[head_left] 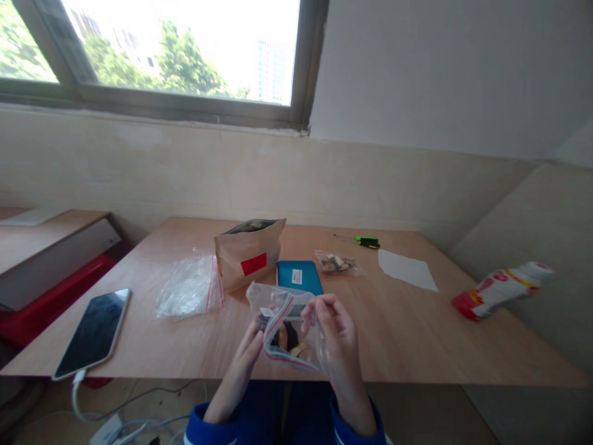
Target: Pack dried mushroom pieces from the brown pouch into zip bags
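both hands (296,346) raised, pinching zip bag (285,324)

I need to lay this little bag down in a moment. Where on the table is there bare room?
Free: the stretch between the white paper and the bottle, running to the near edge, and the gap between the phone and the empty bags. Crowded: the middle, around the brown pouch and blue case.

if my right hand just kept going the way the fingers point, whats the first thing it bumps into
Probably the small teal box: the right hand, pinching the clear red-striped zip bag, points up and away over the wooden table. Depth is unclear, so it might pass above.
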`<control>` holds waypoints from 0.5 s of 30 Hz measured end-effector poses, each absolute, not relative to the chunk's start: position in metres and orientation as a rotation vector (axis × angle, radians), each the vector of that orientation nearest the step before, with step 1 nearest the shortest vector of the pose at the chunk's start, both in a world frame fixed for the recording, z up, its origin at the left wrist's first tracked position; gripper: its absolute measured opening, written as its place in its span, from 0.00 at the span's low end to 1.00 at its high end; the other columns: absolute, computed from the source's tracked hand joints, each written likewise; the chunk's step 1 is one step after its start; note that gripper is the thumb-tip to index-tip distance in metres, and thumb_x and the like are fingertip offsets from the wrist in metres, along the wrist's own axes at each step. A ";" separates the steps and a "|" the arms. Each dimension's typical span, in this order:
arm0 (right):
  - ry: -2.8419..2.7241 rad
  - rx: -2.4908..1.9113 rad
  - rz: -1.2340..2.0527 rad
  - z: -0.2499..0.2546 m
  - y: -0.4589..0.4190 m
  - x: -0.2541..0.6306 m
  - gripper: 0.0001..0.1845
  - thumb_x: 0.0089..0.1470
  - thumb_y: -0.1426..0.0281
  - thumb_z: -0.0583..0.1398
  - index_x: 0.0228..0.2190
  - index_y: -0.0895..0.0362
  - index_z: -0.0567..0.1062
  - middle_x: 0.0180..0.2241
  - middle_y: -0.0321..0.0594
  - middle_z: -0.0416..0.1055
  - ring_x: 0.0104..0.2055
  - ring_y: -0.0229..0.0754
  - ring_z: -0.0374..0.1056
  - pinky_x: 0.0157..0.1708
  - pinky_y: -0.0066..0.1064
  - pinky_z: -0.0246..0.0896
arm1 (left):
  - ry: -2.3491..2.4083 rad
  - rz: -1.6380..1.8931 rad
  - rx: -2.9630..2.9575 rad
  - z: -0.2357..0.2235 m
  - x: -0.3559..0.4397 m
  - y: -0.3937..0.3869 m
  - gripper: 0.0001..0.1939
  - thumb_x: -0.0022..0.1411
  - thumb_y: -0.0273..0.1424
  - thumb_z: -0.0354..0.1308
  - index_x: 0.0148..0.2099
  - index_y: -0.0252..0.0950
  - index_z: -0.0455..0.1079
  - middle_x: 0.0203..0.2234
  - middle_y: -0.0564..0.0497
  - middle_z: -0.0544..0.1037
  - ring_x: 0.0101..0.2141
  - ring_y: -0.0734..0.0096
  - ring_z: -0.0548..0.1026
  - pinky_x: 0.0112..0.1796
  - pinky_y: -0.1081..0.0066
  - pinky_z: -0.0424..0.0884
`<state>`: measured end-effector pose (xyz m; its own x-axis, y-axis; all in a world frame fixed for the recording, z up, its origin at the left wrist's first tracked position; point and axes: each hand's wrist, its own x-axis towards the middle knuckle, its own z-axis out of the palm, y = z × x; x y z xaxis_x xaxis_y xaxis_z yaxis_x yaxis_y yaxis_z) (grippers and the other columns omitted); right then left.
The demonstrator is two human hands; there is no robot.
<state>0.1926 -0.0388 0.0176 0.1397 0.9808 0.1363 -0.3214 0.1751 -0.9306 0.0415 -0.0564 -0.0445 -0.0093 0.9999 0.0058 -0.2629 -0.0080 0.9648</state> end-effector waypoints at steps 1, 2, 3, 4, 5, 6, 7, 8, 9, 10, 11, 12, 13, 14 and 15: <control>-0.947 -0.918 1.150 0.015 -0.037 0.192 0.16 0.54 0.56 0.61 0.27 0.56 0.68 0.24 0.34 0.69 0.21 0.32 0.64 0.22 0.26 0.65 | 0.967 1.307 0.974 -0.048 0.044 -0.056 0.27 0.59 0.48 0.58 0.55 0.38 0.71 0.56 0.42 0.72 0.58 0.55 0.67 0.57 0.57 0.63; -0.941 -0.953 1.124 0.013 -0.035 0.192 0.16 0.54 0.55 0.61 0.28 0.56 0.69 0.25 0.35 0.70 0.21 0.33 0.65 0.23 0.26 0.66 | 0.947 1.284 0.930 -0.051 0.046 -0.057 0.28 0.58 0.49 0.58 0.55 0.37 0.71 0.56 0.42 0.72 0.58 0.54 0.67 0.57 0.57 0.64; -0.935 -1.000 1.068 0.011 -0.033 0.193 0.16 0.53 0.55 0.61 0.31 0.56 0.69 0.28 0.36 0.71 0.23 0.34 0.66 0.24 0.27 0.67 | 0.964 1.274 0.879 -0.055 0.047 -0.057 0.30 0.56 0.50 0.59 0.55 0.36 0.71 0.56 0.41 0.72 0.58 0.53 0.67 0.56 0.56 0.65; -0.934 -1.052 0.988 0.009 -0.032 0.195 0.16 0.53 0.56 0.62 0.33 0.56 0.70 0.31 0.38 0.72 0.26 0.36 0.68 0.26 0.28 0.68 | 1.027 1.293 0.820 -0.058 0.048 -0.056 0.32 0.54 0.51 0.60 0.54 0.36 0.71 0.56 0.40 0.72 0.58 0.52 0.67 0.55 0.56 0.66; -0.943 -1.103 0.895 0.008 -0.031 0.197 0.16 0.52 0.57 0.63 0.36 0.56 0.70 0.34 0.41 0.72 0.30 0.37 0.69 0.29 0.29 0.69 | 1.107 1.322 0.766 -0.061 0.047 -0.056 0.33 0.52 0.52 0.62 0.54 0.36 0.71 0.56 0.41 0.72 0.58 0.51 0.67 0.55 0.55 0.67; -0.966 -1.140 0.802 0.008 -0.031 0.200 0.17 0.51 0.59 0.63 0.38 0.55 0.70 0.37 0.42 0.72 0.33 0.39 0.70 0.32 0.30 0.70 | 1.185 1.354 0.729 -0.063 0.047 -0.055 0.33 0.50 0.52 0.63 0.53 0.37 0.72 0.56 0.41 0.72 0.59 0.51 0.66 0.55 0.56 0.67; -1.006 -1.156 0.725 0.008 -0.031 0.203 0.16 0.51 0.60 0.64 0.39 0.55 0.71 0.38 0.43 0.72 0.36 0.40 0.70 0.36 0.31 0.70 | 1.246 1.384 0.716 -0.063 0.046 -0.054 0.33 0.49 0.52 0.64 0.53 0.38 0.72 0.56 0.43 0.72 0.59 0.52 0.66 0.55 0.57 0.67; -1.061 -1.152 0.678 0.009 -0.033 0.206 0.13 0.52 0.62 0.63 0.37 0.55 0.72 0.38 0.43 0.71 0.38 0.41 0.70 0.38 0.32 0.69 | 1.281 1.408 0.732 -0.062 0.045 -0.053 0.32 0.50 0.52 0.64 0.52 0.38 0.72 0.56 0.44 0.72 0.59 0.53 0.66 0.55 0.58 0.67; -1.121 -1.136 0.667 0.011 -0.034 0.208 0.10 0.53 0.63 0.63 0.35 0.55 0.72 0.37 0.42 0.71 0.38 0.41 0.69 0.39 0.32 0.69 | 1.294 1.426 0.770 -0.060 0.044 -0.052 0.30 0.51 0.52 0.63 0.51 0.39 0.72 0.55 0.45 0.73 0.58 0.55 0.67 0.54 0.59 0.68; -1.174 -1.113 0.693 0.012 -0.036 0.208 0.08 0.54 0.63 0.62 0.33 0.55 0.73 0.35 0.41 0.71 0.37 0.40 0.70 0.39 0.32 0.69 | 1.298 1.444 0.819 -0.057 0.044 -0.051 0.29 0.52 0.52 0.62 0.50 0.39 0.73 0.54 0.46 0.75 0.57 0.57 0.69 0.53 0.61 0.69; -1.216 -1.092 0.747 0.012 -0.038 0.208 0.07 0.54 0.64 0.62 0.32 0.55 0.72 0.33 0.40 0.70 0.36 0.40 0.70 0.38 0.31 0.70 | 1.297 1.457 0.871 -0.053 0.043 -0.051 0.27 0.53 0.53 0.60 0.48 0.39 0.74 0.51 0.47 0.77 0.54 0.58 0.72 0.50 0.63 0.72; -1.245 -1.077 0.820 0.011 -0.039 0.206 0.07 0.54 0.64 0.61 0.32 0.55 0.72 0.33 0.39 0.71 0.35 0.40 0.70 0.38 0.31 0.71 | 1.299 1.465 0.917 -0.049 0.043 -0.051 0.27 0.54 0.53 0.59 0.47 0.39 0.74 0.47 0.47 0.79 0.50 0.60 0.75 0.46 0.66 0.74; -1.263 -1.072 0.899 0.010 -0.039 0.204 0.07 0.54 0.64 0.61 0.33 0.54 0.72 0.33 0.39 0.71 0.34 0.40 0.71 0.37 0.31 0.71 | 1.303 1.467 0.954 -0.046 0.043 -0.051 0.26 0.54 0.53 0.58 0.46 0.39 0.74 0.43 0.47 0.80 0.45 0.62 0.77 0.41 0.68 0.76; -1.276 -1.075 0.968 0.007 -0.039 0.200 0.08 0.54 0.64 0.62 0.34 0.54 0.71 0.33 0.40 0.72 0.34 0.40 0.72 0.36 0.32 0.72 | 1.312 1.466 0.979 -0.044 0.043 -0.051 0.26 0.55 0.54 0.57 0.45 0.38 0.74 0.39 0.47 0.81 0.40 0.64 0.78 0.36 0.71 0.76; -1.293 -1.082 1.012 0.003 -0.038 0.197 0.09 0.53 0.63 0.62 0.35 0.54 0.71 0.34 0.40 0.72 0.35 0.41 0.72 0.37 0.32 0.73 | 1.325 1.462 0.994 -0.043 0.043 -0.052 0.27 0.56 0.54 0.56 0.45 0.38 0.74 0.36 0.48 0.80 0.36 0.65 0.78 0.31 0.72 0.76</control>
